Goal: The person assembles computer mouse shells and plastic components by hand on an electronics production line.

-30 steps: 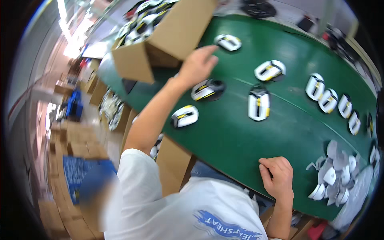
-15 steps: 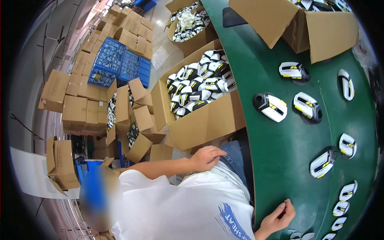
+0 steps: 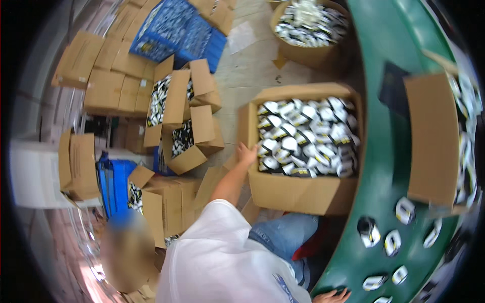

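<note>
A large open cardboard box (image 3: 298,189), full of white, black and yellow molded plastic pieces (image 3: 303,136), stands on the floor beside the green table (image 3: 341,262). My left arm reaches forward and my left hand (image 3: 246,153) is closed on the box's left rim, with the fingers partly hidden by the edge. Low in the picture, my right hand (image 3: 331,297) rests at the table's edge, fingers spread and holding nothing; it is partly cut off. Several of the same pieces lie loose on the table, among them one piece (image 3: 369,232) closest to the box.
Another open carton (image 3: 432,141) of these pieces stands on the table, beside a dark flat pad (image 3: 393,88). Farther off is a box (image 3: 313,50) with white cloth or gloves on top. Stacked cartons (image 3: 106,91) and blue crates (image 3: 177,38) line the left.
My view has swung left. My left hand has moved from my lap to the box's rim and closed on it. My right hand has opened from a loose curl and lies at the table edge.
</note>
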A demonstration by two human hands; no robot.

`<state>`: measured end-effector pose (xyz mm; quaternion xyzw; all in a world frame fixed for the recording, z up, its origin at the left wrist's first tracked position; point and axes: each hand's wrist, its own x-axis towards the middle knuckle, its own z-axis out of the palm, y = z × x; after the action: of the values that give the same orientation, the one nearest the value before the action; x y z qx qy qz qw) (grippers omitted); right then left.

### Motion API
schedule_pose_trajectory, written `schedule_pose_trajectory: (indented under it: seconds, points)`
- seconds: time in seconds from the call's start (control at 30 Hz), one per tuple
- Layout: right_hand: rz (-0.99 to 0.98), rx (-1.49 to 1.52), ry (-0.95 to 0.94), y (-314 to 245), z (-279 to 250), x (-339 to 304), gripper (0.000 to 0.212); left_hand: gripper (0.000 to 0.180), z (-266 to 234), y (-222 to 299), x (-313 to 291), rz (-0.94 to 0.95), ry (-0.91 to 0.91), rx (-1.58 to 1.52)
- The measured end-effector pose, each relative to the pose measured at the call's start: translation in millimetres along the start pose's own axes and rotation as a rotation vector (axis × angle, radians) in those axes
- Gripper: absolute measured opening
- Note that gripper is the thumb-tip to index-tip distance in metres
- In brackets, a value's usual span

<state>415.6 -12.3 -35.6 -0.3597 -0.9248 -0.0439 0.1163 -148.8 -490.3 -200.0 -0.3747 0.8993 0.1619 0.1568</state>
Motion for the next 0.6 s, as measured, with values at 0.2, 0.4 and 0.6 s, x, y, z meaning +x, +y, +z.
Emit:
schedule_pose_trajectory:
  seconds: [0.2, 0.4, 0.6]
  points:
    - [-0.044, 0.133, -0.334, 29.9, -11.7, 14.4, 0.056, 0.064, 1.4, -36.1, 11.5, 0.023, -0.243, -0.192]
    - [-0.299, 0.451, -0.553, -85.8, -19.9, 154.0, 0.034, 0.048, 15.9, -18.9, -2.9, 0.009, -0.038, -0.159]
    - [-0.631, 0.987, -0.881, -363.8, 71.7, 281.9, 0.047, 0.03, -2.1, -38.6, -0.7, 0.059, -0.173, -0.27]
